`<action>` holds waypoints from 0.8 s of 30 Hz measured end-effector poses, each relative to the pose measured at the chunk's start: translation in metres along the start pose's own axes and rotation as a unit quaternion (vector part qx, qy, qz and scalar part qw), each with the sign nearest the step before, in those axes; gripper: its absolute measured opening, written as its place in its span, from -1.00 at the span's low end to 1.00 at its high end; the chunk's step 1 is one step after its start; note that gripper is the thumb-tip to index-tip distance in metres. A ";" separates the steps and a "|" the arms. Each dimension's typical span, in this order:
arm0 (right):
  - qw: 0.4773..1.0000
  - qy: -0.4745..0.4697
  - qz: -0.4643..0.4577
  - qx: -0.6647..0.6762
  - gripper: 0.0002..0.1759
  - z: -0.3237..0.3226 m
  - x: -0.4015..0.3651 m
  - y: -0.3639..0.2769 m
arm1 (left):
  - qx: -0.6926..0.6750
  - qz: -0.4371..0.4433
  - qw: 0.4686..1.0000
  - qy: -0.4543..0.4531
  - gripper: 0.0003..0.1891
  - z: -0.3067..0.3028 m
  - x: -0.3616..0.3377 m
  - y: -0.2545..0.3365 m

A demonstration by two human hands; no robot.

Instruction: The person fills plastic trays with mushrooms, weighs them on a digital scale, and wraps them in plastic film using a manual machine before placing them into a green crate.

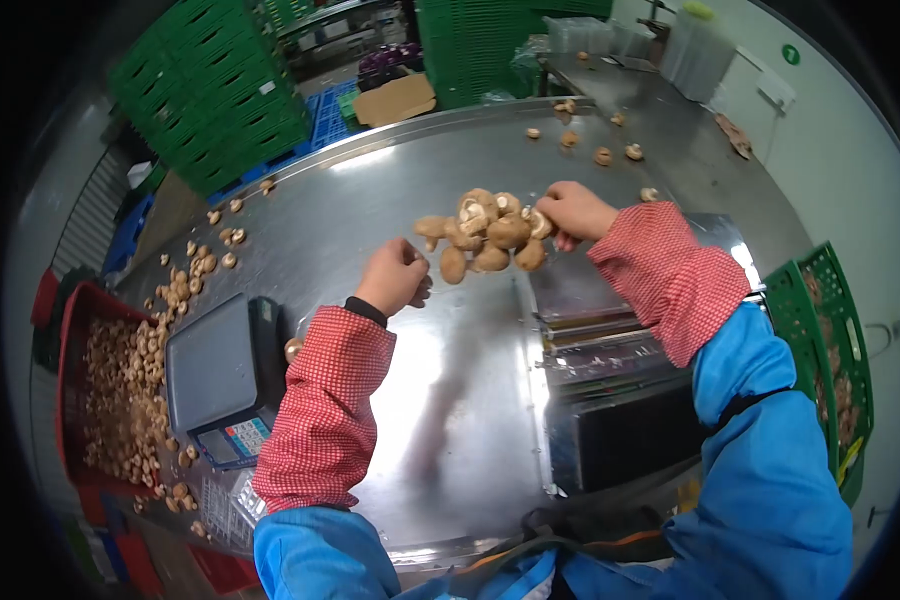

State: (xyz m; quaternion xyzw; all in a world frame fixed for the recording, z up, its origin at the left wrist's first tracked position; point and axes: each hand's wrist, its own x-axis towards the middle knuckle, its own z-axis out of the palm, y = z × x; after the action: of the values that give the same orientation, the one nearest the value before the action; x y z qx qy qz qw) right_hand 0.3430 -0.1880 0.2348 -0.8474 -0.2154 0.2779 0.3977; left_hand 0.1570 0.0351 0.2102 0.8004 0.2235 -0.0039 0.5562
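Observation:
A pile of brown shiitake mushrooms lies on the steel table in front of me, some with their pale undersides up. My right hand is at the pile's right edge, fingers pinched on a mushroom there. Just left of the pile, my left hand hovers with its fingers curled in, and what it holds, if anything, is hidden. Both forearms wear red checked sleeve covers.
A scale stands at left, beside a red crate heaped with mushrooms. Loose mushrooms dot the steel table. A film-wrapping machine sits at right, near a green crate. Stacked green crates rise behind.

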 end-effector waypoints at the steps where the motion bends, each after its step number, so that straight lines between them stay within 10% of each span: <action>1: 1.000 0.015 -0.004 0.012 -0.67 -0.021 -0.012 0.014 | -0.016 0.010 1.000 -0.016 -0.84 0.020 0.000 0.012; 9: 0.995 0.097 -0.023 -0.009 -0.67 -0.132 -0.069 0.146 | 0.126 0.074 0.989 -0.039 -0.77 0.181 0.048 0.046; 17: 0.995 0.092 -0.035 0.019 -0.64 -0.128 -0.105 0.193 | 0.198 0.050 0.975 -0.083 -0.74 0.201 0.016 0.042; 20: 0.946 0.215 -0.169 -0.176 -0.68 -0.149 -0.145 0.194 | 0.248 0.199 0.948 0.029 -0.74 0.181 -0.039 0.057; 24: 0.833 0.150 -0.240 -0.475 -0.69 -0.191 -0.219 0.209 | 0.398 0.343 0.850 -0.019 -0.60 0.161 -0.098 0.049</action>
State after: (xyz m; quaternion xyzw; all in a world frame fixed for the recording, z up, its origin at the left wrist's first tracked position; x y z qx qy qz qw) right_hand 0.3312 -0.5454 0.2359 -0.8848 -0.4555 -0.0940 0.0278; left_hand 0.1251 -0.1574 0.2173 0.9789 -0.0964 0.0834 0.1597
